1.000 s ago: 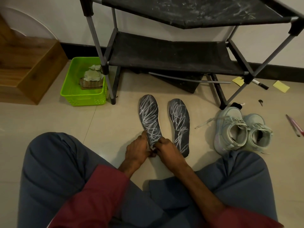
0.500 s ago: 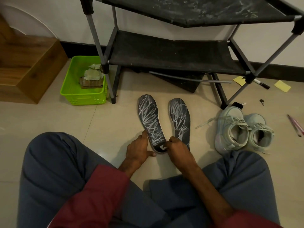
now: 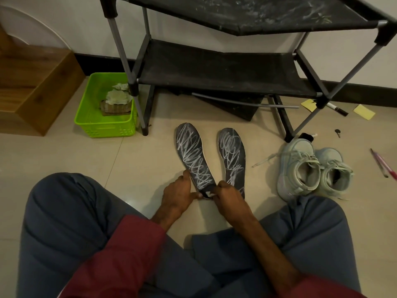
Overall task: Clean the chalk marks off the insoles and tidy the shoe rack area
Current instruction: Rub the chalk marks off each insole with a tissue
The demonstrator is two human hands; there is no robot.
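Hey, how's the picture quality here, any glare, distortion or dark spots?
Head view: dim, warm light; the wide lens bows the shoe rack poles outward; a soft sheen on the floor tile beside the left hand; chalk scribbles on the left insole read sharp; deep shadow under the rack's lower shelf.

Green plastic basket [image 3: 105, 123] on floor [image 3: 64, 158], well left and ahead of left grip [image 3: 178, 195]; crumpled pale cloths [image 3: 118, 97] and brownish pad [image 3: 116, 108] inside. Wooden step [image 3: 36, 82] further left, against wall [image 3: 64, 24]. Pale sneakers [image 3: 300, 166] side by side right of right grip [image 3: 229, 196], laces loose. Beyond sneakers: yellow sticky notes [image 3: 364, 112], black marker [image 3: 338, 110], small key [image 3: 337, 132]. Pink pens [image 3: 384, 164] far right.
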